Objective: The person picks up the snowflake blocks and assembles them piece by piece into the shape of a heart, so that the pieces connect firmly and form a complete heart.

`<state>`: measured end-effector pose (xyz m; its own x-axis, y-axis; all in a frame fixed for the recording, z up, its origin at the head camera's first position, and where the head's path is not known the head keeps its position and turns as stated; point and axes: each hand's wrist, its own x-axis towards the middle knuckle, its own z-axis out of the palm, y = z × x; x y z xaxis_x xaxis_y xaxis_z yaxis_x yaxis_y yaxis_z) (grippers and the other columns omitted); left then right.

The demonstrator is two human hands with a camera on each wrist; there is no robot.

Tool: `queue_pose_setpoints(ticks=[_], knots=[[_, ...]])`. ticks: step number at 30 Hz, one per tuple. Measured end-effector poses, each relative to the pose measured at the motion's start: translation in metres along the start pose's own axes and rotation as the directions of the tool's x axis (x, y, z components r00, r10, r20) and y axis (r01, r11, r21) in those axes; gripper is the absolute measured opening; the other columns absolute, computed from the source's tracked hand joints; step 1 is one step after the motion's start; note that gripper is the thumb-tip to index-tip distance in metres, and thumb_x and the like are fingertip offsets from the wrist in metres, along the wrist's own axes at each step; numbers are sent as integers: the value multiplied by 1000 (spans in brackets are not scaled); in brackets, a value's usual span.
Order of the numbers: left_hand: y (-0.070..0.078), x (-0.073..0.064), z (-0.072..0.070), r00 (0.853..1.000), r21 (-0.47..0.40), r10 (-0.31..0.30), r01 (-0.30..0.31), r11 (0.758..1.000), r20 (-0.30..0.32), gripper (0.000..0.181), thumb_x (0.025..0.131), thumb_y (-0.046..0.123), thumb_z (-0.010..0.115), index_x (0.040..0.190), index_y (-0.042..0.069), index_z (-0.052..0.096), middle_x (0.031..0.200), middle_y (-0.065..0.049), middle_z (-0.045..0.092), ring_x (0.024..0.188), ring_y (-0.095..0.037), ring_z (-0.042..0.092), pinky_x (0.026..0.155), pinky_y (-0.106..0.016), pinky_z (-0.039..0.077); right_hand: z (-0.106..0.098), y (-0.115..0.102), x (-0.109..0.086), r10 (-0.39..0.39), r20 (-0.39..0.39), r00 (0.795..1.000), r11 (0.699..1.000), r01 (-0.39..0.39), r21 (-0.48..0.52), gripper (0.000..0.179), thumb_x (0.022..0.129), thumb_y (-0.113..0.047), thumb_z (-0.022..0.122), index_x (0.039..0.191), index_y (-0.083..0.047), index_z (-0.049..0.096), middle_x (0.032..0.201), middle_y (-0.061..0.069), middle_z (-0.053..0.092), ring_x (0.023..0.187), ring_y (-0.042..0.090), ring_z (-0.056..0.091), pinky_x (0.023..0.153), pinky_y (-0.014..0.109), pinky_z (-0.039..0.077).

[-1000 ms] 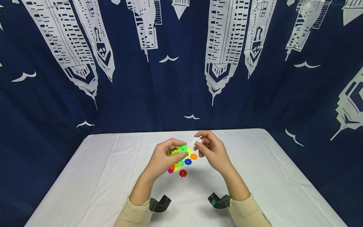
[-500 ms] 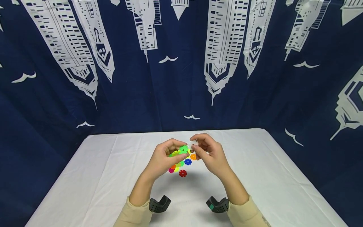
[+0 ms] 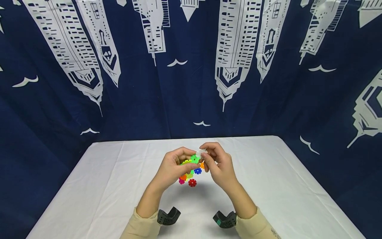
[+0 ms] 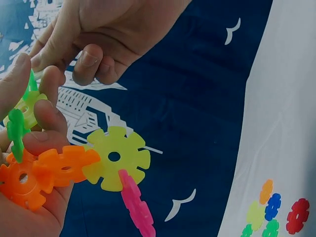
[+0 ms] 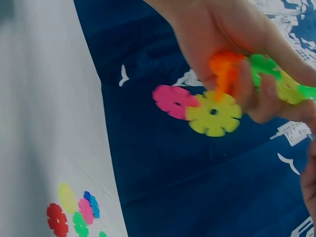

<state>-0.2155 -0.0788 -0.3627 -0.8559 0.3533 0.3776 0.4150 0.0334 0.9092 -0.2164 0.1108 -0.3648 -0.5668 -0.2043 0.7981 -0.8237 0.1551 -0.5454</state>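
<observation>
Navy curtain (image 3: pixel 185 99) behind everything, printed with white upside-down towers and little birds, and in front of it a table (image 3: pixel 119 192) with a white cloth over it. Both hands are up over the far half of the table, roughly midway between its left and right edges.

Left hand (image 3: pixel 171 167) has its thumb and fingers closed around a chain of notched plastic discs (image 4: pixel 133 158), so not much gap there. Right hand (image 3: pixel 219 164) is pinching a white disc (image 3: pixel 201 152) between thumb and fingertips, with the other fingers bent in. Both sets of fingertips are really close. White disc overlaps the chain's green end disc (image 3: pixel 195 158) from the head view, but I can't tell if they're actually slotted together.

As for the chain, its long axis isn't straight. Green end points over toward the right hand and the table's right edge, then it runs back through yellow, green and orange along the palm, and the tail sticks out past the hand: a yellow disc, then a pink disc (image 4: pixel 139 205) at the very end, on the near-edge side.

Loose on the cloth: a red disc (image 3: pixel 192 183) closest to the near edge, with a blue disc (image 3: pixel 197 171) farther back.
</observation>
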Motion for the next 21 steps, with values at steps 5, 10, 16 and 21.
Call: queue_pose_setpoints(ticks=[5,10,16,21], knots=[[0,0,1,1000,-17,4,-4,1000,-5,29,82,8,80,110,7,70,78,9,71,58,-10,55,49,-19,45,8,2,-4,-61,-56,997,998,62,24,22,93,14,56,112,4,53,65,14,55,45,7,42,43,16,41],[2,-1,2,999,-19,22,-22,1000,-25,29,81,6,81,108,5,71,77,-5,72,57,-10,55,50,-20,47,14,2,-6,-94,-107,990,990,104,91,16,94,14,53,110,10,51,65,15,53,44,9,40,39,15,37],[4,-1,3,999,-21,40,-41,999,-36,29,81,3,80,109,2,71,82,-22,71,56,-9,55,51,-19,47,17,1,-7,-72,-119,990,983,91,163,13,96,13,51,109,13,49,66,15,54,44,11,38,39,16,35],[5,-2,3,999,-17,32,-33,999,-32,28,81,2,79,108,2,71,82,-22,71,56,-9,54,50,-18,47,17,2,-5,-120,-105,987,970,139,198,12,96,12,51,108,15,47,66,19,53,43,12,38,38,16,35]])
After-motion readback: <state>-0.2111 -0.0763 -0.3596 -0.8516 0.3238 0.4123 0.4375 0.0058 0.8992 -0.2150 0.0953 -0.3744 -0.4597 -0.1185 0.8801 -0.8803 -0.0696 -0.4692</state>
